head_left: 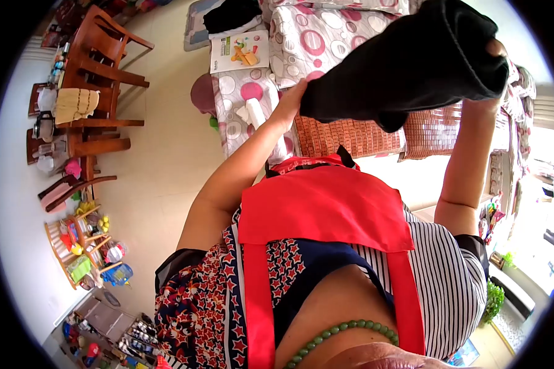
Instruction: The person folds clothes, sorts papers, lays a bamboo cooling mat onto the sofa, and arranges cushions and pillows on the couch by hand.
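A black garment [388,74] stretches between my two hands, held up in front of me; its exact kind is not clear. A seam runs along its wide right end, which looks folded or rolled over. My left hand [293,103] grips the narrow left end, with the fingers mostly hidden by the cloth. At the wide end, my right hand [497,49] is closed on the fabric; only fingertips and the wrist show around it.
Beyond the garment is a sofa with a circle-patterned cover [308,43] and brown woven mats [351,132]. On it lie a white printed box or book [240,52] and another black cloth [232,15]. Wooden chairs [104,67] line the left wall. I wear a red apron [326,206].
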### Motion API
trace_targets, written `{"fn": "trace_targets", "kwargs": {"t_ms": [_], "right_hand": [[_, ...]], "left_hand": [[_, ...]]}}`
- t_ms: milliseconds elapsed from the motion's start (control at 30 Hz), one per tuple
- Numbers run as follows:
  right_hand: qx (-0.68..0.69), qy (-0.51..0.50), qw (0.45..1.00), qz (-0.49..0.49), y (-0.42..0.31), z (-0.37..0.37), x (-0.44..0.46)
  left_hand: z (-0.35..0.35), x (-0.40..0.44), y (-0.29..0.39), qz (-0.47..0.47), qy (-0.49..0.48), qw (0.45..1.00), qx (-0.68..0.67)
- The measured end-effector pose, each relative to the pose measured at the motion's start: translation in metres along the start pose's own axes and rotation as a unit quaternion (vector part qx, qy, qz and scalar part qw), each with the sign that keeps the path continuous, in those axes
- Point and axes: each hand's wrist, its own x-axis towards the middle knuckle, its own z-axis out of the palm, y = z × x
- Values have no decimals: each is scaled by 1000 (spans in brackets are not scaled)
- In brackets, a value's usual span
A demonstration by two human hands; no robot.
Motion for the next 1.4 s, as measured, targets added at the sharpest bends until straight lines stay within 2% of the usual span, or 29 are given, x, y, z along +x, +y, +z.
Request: {"fn": "trace_targets", "kwargs": {"t_ms": [33,67,133,267,367,400,467,500,533,600,633,667,700,733,833,867,933,967,1033,1067,1100,1167,1233,1267,1300,1333,1400], "right_hand": [[19,-58,998,16,3,10,2],[-1,-20,999,28,2,-24,-4],[3,0,1000,23,10,-21,-9],[12,41,999,6,26,-12,-18],[-113,78,990,-34,33,-81,-32],[-115,-39,992,-41,28,-81,-23],[-87,32,995,-45,15,-72,-31],[-7,25,999,-45,15,-43,-25],[33,58,997,36,6,-23,-16],[-184,136,973,-20,28,-82,-29],[-186,88,979,1,40,-91,-23],[-219,161,962,-5,50,-86,-24],[-183,150,971,-33,50,-47,-16],[-145,138,978,-59,47,-13,-10],[-123,193,972,-55,55,-22,-11],[-185,198,961,-55,61,-40,-12],[-177,159,969,-67,59,-34,-13],[-162,175,969,-63,57,-44,-16],[-127,210,968,-51,53,-68,-30],[-132,210,967,-49,53,-74,-36],[-138,211,966,-46,51,-72,-43],[-183,226,955,-50,42,-62,-55],[-169,196,963,-69,24,-48,-59],[-163,182,966,-79,14,-43,-58],[-130,172,974,-72,4,-43,-57],[-97,162,980,-67,-6,-43,-56],[-97,248,964,-22,-10,-38,-45]], "left_hand": [[4,-7,7,-54,-31,998,-3],[4,-10,2,-97,-59,992,-63],[13,-14,-6,-184,-116,959,-182],[18,-25,-24,-194,-184,913,-309],[18,-24,-21,-194,-165,914,-316],[17,-24,-17,-186,-134,919,-321],[9,-26,-3,-167,-71,926,-331],[10,-31,10,-138,-24,937,-321],[2,-25,10,-114,14,930,-350],[-16,-15,13,-48,43,950,-305],[-31,-5,11,-31,64,960,-272],[-44,2,10,-12,83,967,-240],[-45,2,18,-6,147,963,-224],[-38,-6,33,19,151,965,-215],[-44,-12,58,83,32,991,-104],[-45,-15,62,72,36,997,-15],[-40,-18,75,60,42,985,159],[-36,-22,80,46,81,950,299],[-40,-25,78,27,94,856,507],[-42,-25,78,19,98,792,603],[-46,-29,79,37,65,753,654],[-50,-44,85,90,-60,808,579],[-38,-62,104,93,-229,817,521],[-30,-67,122,72,-332,796,501],[-29,-71,135,-17,-407,819,405],[-34,-63,128,-58,-507,841,180],[-16,-55,103,-184,-407,895,-3]]}}
